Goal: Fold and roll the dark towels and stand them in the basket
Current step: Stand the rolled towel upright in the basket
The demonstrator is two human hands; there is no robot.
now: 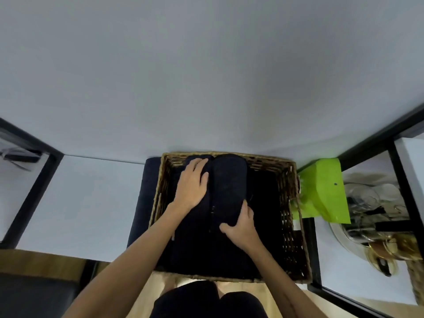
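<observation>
1. White wall [206, 65] fills the background; black-framed shelving [390, 143] stands at both sides, and the right-hand unit carries glassware [367, 198] and a green bag [321, 189].
2. One woven basket [286, 203] sits low in front of the person. What it stands on cannot be determined. A dark block [144, 191], possibly a cushion or more folded cloth, lies against its left outer wall.
3. Two dark rolled towels stand in the basket, side by side and touching, toward its left and centre. The right part of the basket is in shadow; contents there cannot be determined.
4. Left hand [191, 187]: flat, fingers extended, pressing on the left towel roll [195, 237].
5. Right hand [241, 226]: fingers and thumb curled around the near end of the right towel roll [227, 180].
6. Handling assessment: the towels appear soft, light and compressible, not fragile. A roll is likely to loosen if released early.
7. Recommended hold: grip around the roll's girth, covering the loose edge, and brace against the neighbouring roll.
</observation>
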